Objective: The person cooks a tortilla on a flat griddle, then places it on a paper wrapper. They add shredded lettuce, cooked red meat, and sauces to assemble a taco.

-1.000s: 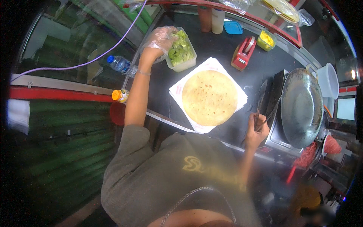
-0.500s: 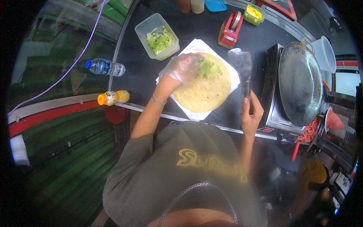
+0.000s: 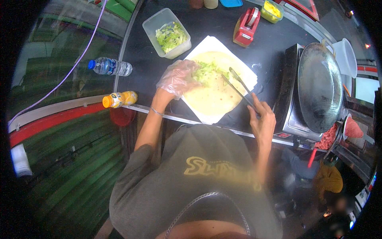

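Observation:
A round pale flatbread (image 3: pixel 211 100) lies on white paper sheets (image 3: pixel 247 73) on the black counter. Chopped lettuce (image 3: pixel 209 72) covers part of its upper half. My left hand (image 3: pixel 177 79), in a clear plastic glove, reaches over the flatbread's left edge, its fingers stretched out and touching the lettuce. My right hand (image 3: pixel 262 117), bare, grips metal tongs (image 3: pixel 241 88). Their tips are apart, just above the flatbread at the lettuce's right side. A clear plastic tub (image 3: pixel 150 24) with more lettuce stands beyond my left hand.
At right, a large round pan (image 3: pixel 319 87) sits on a gas stove (image 3: pixel 285 99). A red tape dispenser (image 3: pixel 246 27) and a small tub of yellow food (image 3: pixel 271 11) stand farther back. A water bottle (image 3: pixel 111 66) and an orange drink bottle (image 3: pixel 120 99) lie by the left edge.
My left hand has moved left and slightly down, off the lettuce's middle. The lettuce is more spread out. My right hand has turned the tongs toward the lettuce, tips over the flatbread.

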Action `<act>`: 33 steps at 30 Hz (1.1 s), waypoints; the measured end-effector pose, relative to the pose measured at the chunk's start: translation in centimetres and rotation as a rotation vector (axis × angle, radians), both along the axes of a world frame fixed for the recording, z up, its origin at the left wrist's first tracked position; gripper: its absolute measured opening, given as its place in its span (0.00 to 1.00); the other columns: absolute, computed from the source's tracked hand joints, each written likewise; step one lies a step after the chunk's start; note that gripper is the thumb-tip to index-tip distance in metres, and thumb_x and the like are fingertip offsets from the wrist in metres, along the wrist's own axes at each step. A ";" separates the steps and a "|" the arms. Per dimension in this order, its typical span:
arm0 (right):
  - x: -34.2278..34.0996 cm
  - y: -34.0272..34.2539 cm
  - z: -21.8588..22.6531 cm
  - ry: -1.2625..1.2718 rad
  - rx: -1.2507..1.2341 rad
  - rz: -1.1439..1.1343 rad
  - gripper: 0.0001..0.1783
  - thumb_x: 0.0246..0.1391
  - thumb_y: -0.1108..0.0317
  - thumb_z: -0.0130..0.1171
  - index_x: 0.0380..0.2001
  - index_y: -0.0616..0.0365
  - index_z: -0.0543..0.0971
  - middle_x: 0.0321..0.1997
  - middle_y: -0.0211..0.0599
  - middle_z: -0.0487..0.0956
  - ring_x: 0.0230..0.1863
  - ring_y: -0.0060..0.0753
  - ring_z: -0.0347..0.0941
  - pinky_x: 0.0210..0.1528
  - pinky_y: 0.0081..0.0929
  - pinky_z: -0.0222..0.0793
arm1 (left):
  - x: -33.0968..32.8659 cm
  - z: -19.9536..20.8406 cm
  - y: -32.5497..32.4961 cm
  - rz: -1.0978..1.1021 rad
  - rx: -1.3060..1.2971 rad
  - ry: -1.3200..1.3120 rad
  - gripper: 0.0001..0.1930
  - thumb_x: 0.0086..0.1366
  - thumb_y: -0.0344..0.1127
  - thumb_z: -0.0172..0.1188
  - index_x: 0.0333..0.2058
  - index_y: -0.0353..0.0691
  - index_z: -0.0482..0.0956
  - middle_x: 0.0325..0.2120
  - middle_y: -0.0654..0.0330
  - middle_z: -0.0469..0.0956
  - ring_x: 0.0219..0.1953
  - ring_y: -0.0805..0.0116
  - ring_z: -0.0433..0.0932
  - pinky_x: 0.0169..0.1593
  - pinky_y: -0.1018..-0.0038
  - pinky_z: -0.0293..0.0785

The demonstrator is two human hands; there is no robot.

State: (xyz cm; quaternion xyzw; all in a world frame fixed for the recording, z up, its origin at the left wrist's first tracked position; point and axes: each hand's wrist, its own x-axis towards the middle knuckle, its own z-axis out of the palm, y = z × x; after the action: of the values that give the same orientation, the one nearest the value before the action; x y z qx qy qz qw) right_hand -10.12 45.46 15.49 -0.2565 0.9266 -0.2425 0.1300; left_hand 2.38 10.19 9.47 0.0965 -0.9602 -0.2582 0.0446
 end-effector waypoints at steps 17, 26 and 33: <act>-0.5 0.1 0.8 -0.045 -0.184 -0.052 0.30 0.65 0.69 0.74 0.70 0.48 0.86 0.41 0.49 0.87 0.36 0.48 0.84 0.44 0.45 0.78 | -2.1 -1.1 1.8 -0.086 0.538 0.437 0.09 0.68 0.26 0.73 0.45 0.40 0.95 0.54 0.55 0.91 0.50 0.58 0.88 0.55 0.61 0.84; 0.0 -1.2 1.1 -0.076 -0.206 0.006 0.31 0.63 0.70 0.75 0.70 0.49 0.86 0.41 0.48 0.86 0.37 0.50 0.83 0.46 0.47 0.79 | -2.6 0.0 2.2 0.051 0.399 0.206 0.09 0.69 0.26 0.74 0.46 0.37 0.95 0.48 0.52 0.91 0.49 0.62 0.89 0.54 0.66 0.84; 0.0 -2.8 0.2 -0.080 -0.143 0.155 0.30 0.63 0.70 0.74 0.68 0.46 0.87 0.44 0.49 0.88 0.43 0.56 0.86 0.48 0.49 0.81 | -3.2 -1.2 5.1 0.282 0.602 0.334 0.08 0.68 0.29 0.76 0.45 0.39 0.96 0.43 0.53 0.92 0.45 0.61 0.90 0.53 0.66 0.85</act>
State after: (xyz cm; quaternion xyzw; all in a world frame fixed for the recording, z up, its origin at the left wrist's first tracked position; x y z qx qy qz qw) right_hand -10.07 42.68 15.74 -0.3262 0.8783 -0.3073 0.1665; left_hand -0.78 15.30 8.25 0.1933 -0.7979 -0.5326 0.2056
